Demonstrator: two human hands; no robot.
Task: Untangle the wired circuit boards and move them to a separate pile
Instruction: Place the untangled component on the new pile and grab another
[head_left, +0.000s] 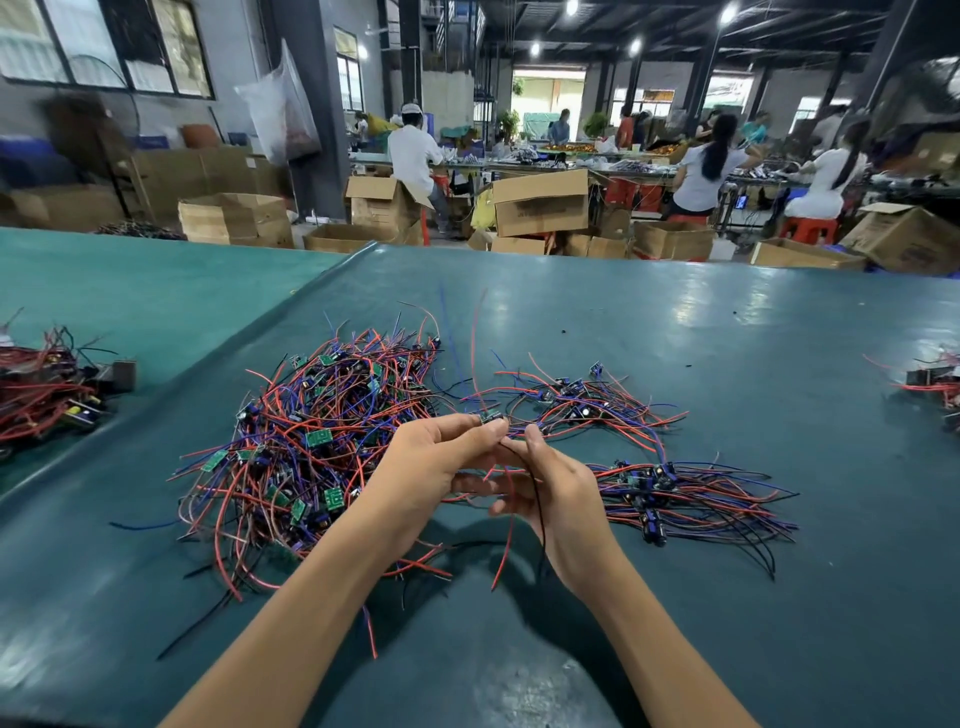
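A big tangled heap of small green circuit boards with red, blue and black wires (317, 441) lies on the dark green table (727, 332), left of centre. My left hand (431, 467) pinches one small circuit board (491, 415) at its fingertips, just above the table. My right hand (550, 483) pinches that board's wires, and a red and a black wire (524, 519) hang down across its palm. Two sorted bundles lie to the right: one further back (576, 402) and one nearer (691, 493).
Another heap of red-wired parts (47, 389) sits at the far left on a lighter green table, and a smaller one (935, 379) at the right edge. Beyond the table's far edge stand cardboard boxes (540, 202) and seated workers (701, 166).
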